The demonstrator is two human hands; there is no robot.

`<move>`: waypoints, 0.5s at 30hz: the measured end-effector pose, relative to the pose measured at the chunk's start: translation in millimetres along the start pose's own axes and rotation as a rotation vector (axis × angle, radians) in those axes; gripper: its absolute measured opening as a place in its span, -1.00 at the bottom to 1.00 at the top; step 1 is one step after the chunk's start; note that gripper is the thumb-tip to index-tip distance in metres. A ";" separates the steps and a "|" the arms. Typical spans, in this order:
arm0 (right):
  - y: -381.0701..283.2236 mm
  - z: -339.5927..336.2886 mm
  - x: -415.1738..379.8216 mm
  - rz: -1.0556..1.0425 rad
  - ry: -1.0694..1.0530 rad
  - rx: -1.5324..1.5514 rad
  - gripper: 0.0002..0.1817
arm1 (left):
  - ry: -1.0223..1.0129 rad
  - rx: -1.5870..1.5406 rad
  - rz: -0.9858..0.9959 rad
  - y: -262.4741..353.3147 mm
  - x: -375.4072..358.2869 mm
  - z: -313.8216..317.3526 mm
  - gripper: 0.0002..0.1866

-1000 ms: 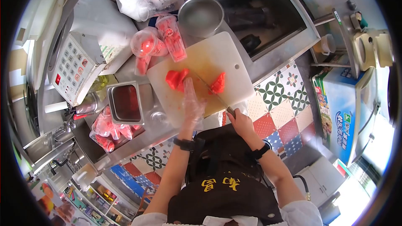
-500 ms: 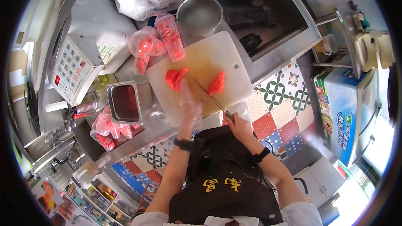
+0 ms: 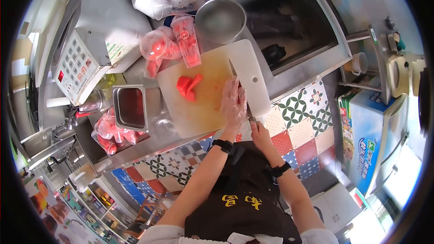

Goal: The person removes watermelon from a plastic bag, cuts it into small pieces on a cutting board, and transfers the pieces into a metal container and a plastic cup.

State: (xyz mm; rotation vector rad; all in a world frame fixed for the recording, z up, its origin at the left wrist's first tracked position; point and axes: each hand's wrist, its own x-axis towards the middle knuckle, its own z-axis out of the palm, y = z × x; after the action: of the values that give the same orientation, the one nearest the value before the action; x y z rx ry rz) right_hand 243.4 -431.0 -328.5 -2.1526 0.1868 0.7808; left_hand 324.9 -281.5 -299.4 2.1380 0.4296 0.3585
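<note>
My left hand (image 3: 234, 103), in a clear glove, cups a small red fruit piece on the right part of the white cutting board (image 3: 181, 119); its fingers are together and mostly hide the piece. My right hand (image 3: 260, 136) is closed round the handle of a knife (image 3: 252, 120) at the board's near edge. The blade runs up along the right side of my left hand, partly hidden. A larger red fruit chunk (image 3: 184, 86) lies on the left half of the board, touched by neither hand.
Plastic cups with red pieces (image 3: 187, 45) and a round metal bowl (image 3: 220, 20) stand behind the board. To the left are a steel container (image 3: 130, 108), bagged red pieces (image 3: 110, 129) and a button-panel machine (image 3: 74, 70). A sink (image 3: 289, 22) lies back right.
My left hand has moved right, from the larger red chunk to the smaller piece. The knife has shifted right and turned more upright in the view, with my right hand still on its handle.
</note>
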 end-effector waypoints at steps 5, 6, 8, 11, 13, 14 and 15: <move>-0.6 12.2 6.5 -0.023 -0.021 0.073 -0.57 | 0.074 0.005 -0.057 -10.7 3.8 10.4 -0.67; -4.4 10.8 5.4 -0.004 -0.041 0.062 -0.57 | 0.119 0.008 -0.036 -11.8 4.8 11.0 -0.69; -2.2 15.5 6.2 -0.003 -0.080 0.106 -0.57 | 0.207 0.010 0.005 -13.6 9.4 15.3 -0.73; -18.0 10.8 0.3 -0.031 -0.148 0.149 -0.68 | 0.303 -0.286 -0.196 -36.6 10.5 32.1 -0.75; -21.5 9.1 -1.8 -0.161 -0.148 0.118 -0.71 | 0.300 -0.400 -0.190 -30.2 14.8 25.5 -0.76; -17.1 11.0 -3.4 -0.276 -0.122 0.077 -0.71 | 0.299 -0.454 -0.186 -27.4 16.8 20.6 -0.76; -21.8 10.4 -4.8 -0.391 -0.095 0.037 -0.71 | 0.309 -0.500 -0.184 -30.4 16.2 19.5 -0.77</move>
State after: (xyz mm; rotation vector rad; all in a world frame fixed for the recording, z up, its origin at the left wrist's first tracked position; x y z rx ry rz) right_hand 242.9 -409.6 -316.3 -2.0237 -0.2606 0.6414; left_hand 342.2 -272.3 -333.9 1.5486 0.6341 0.6229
